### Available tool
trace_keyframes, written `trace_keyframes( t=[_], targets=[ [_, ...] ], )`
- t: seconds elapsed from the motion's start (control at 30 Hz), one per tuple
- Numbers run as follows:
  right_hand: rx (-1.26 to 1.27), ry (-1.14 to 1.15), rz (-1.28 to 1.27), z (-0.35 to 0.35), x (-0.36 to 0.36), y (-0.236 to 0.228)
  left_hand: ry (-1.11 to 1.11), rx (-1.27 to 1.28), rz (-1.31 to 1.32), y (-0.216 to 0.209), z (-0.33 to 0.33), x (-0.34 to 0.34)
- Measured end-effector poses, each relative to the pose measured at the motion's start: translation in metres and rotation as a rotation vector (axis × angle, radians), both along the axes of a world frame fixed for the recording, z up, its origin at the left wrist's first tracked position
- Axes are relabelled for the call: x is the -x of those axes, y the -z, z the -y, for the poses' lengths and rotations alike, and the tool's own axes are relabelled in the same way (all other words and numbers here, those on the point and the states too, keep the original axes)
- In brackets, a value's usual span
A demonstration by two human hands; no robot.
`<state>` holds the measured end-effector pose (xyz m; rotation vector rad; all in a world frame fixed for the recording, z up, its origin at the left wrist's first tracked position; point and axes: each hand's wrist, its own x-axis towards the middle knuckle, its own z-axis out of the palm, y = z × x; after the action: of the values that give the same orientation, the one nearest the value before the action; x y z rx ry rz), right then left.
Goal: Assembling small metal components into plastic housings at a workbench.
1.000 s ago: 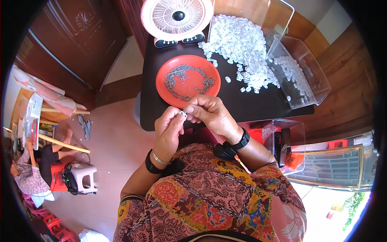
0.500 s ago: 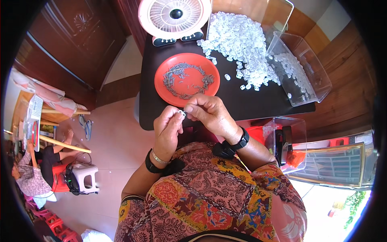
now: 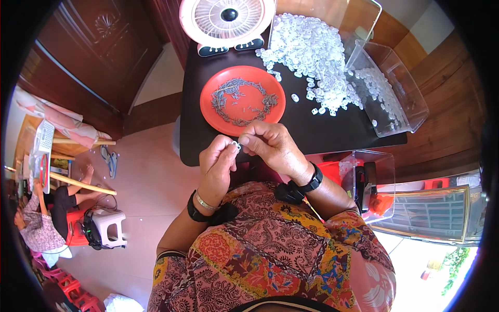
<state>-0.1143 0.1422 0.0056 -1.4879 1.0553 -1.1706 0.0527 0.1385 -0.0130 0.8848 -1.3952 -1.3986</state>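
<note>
Just in front of the dark table's near edge, my left hand [image 3: 218, 161] pinches a small white plastic piece [image 3: 238, 146] with rounded openings. My right hand [image 3: 267, 147] meets it there, thumb and forefinger pressed together at the piece; whatever they grip is too small to make out. Beyond my hands sits a red plate [image 3: 244, 110] holding a ring of small grey metal pins [image 3: 223, 93], perhaps screws. A large heap of similar clear-white pieces [image 3: 312, 52] lies farther back on the table, with several strays toward the plate.
A pink fan [image 3: 228, 21] stands at the table's far left. On the right, a clear bin [image 3: 403, 83] lies tipped with white pieces inside. Another clear box [image 3: 382, 182] is below the table edge. At far left, another person [image 3: 44, 229] sits beside a white stool [image 3: 112, 229].
The view has shifted very slightly. Both hands keep the same pinch around the white piece, with barely any visible movement.
</note>
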Motion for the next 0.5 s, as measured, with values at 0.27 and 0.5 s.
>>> trace_keyframes(
  t=[0.27,0.5],
  targets=[
    [0.051,0.007,-0.118,0.0002,0.0013,-0.0021,0.010,0.016,0.041,-0.0015,-0.0014,0.0000],
    [0.081,0.028,-0.161,-0.0008,0.0006,-0.0014,0.005,0.043,0.048,-0.0019,-0.0020,0.0002]
  ],
)
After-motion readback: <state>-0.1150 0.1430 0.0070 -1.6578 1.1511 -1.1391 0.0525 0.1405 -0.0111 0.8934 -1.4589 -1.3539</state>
